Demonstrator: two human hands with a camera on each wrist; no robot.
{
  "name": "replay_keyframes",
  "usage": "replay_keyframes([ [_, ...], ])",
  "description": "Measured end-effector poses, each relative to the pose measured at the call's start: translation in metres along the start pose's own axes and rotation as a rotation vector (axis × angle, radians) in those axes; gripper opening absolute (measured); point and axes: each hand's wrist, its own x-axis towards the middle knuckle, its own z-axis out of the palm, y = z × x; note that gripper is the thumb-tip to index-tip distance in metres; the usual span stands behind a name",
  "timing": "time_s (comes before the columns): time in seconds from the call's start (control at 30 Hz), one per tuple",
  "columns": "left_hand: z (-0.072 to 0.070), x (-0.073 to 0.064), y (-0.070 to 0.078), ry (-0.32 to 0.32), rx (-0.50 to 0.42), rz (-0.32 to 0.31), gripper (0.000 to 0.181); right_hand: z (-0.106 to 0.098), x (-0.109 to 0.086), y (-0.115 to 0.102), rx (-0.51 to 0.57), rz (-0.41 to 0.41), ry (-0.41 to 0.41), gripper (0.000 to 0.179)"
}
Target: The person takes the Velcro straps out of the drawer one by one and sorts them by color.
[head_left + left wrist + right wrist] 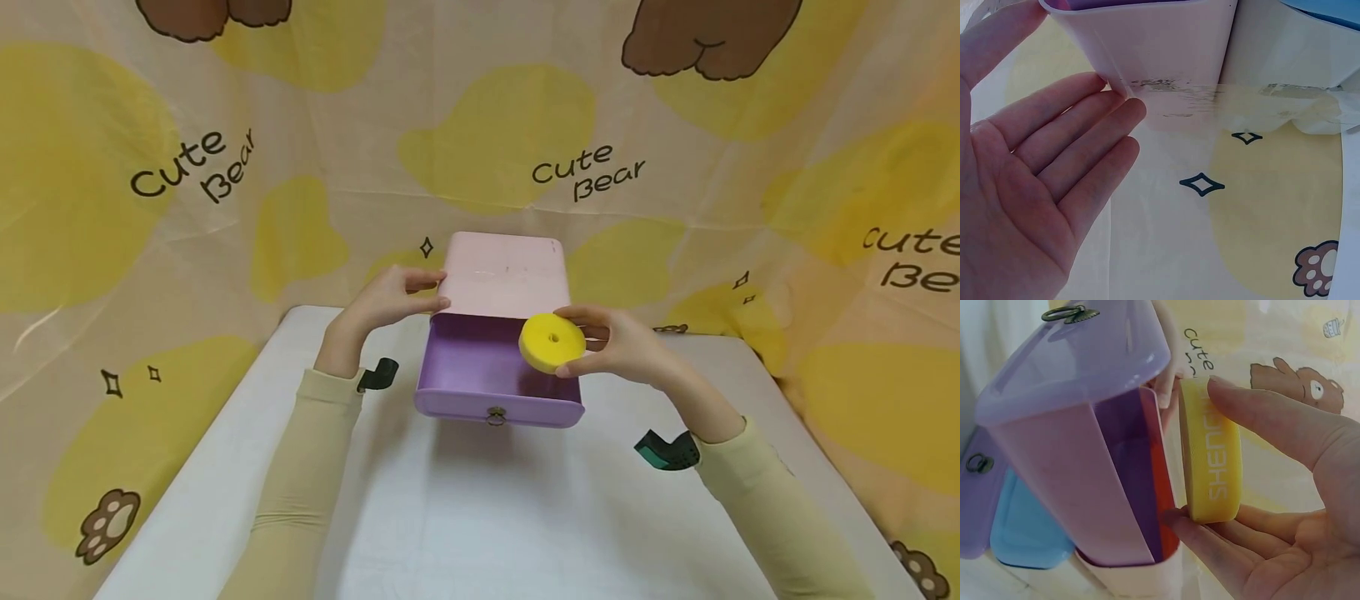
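A pink box (506,275) has its purple drawer (472,358) pulled out; the drawer's front carries a metal ring pull (496,416). My right hand (618,342) pinches a round yellow disc (540,343) with a small hole at its centre, above the drawer's right part. Pale lettering runs along the disc's edge (1216,456) in the right wrist view, where thumb and fingertips hold its rim. My left hand (397,296) is at the box's left side, its thumb by the front edge. In the left wrist view its fingers (1085,131) are nearly straight, the tips at the pink wall.
Below the drawer, the right wrist view shows a blue drawer (1032,519) and another purple drawer (979,494) with a ring pull. The white table (480,517) lies in front. A patterned cloth (495,142) hangs behind the box.
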Motion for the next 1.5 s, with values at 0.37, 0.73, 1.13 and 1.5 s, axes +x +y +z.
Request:
replay_keyframes([
  [0.37, 0.0, -0.001, -0.001, 0.003, 0.002, -0.001, 0.064, -0.017, -0.014, 0.012, 0.007, 0.027, 0.042, 0.079],
  [0.73, -0.001, -0.001, -0.001, 0.004, 0.005, -0.005, 0.064, -0.03, -0.024, 0.032, 0.012, 0.086, 0.073, 0.077],
  [1.13, 0.0, -0.002, 0.001, 0.008, 0.012, -0.009, 0.063, -0.045, -0.03, 0.062, -0.015, 0.156, 0.093, 0.074],
  [1.5, 0.0, -0.002, 0.001, 0.002, 0.013, -0.015, 0.065, -0.048, -0.032, 0.088, -0.081, 0.266, 0.115, 0.076],
])
